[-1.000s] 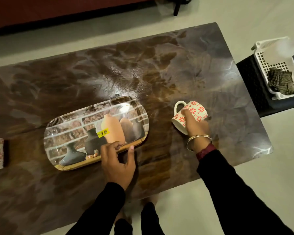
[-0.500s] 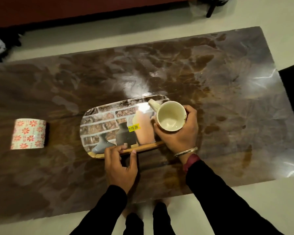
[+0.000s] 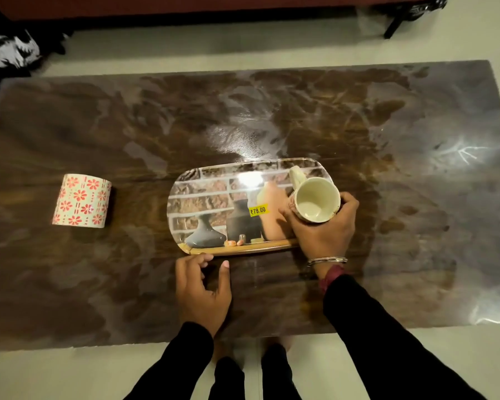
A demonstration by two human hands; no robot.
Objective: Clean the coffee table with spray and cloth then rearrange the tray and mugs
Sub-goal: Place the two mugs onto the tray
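An oblong tray [image 3: 214, 197] printed with a brick wall and vases lies in the middle of the dark marbled coffee table [image 3: 387, 140]. My right hand [image 3: 324, 235] grips a white mug with red flowers [image 3: 315, 202] over the tray's right end, mouth up, handle pointing away. Whether the mug touches the tray is unclear. My left hand [image 3: 202, 287] rests on the table just in front of the tray's near rim, fingers loosely bent, holding nothing. A second flowered mug [image 3: 81, 201] stands on the table at the left.
A dark sofa base runs along the far side, with a furniture leg [image 3: 393, 24] at the top right. Black-and-white cloth [image 3: 9, 50] lies on the floor at the top left. Pale floor surrounds the table; my legs stand at its near edge.
My right hand carried the mug from the table's right side leftward to the tray's right end. My left hand came off the tray's near rim and now rests in front of it.
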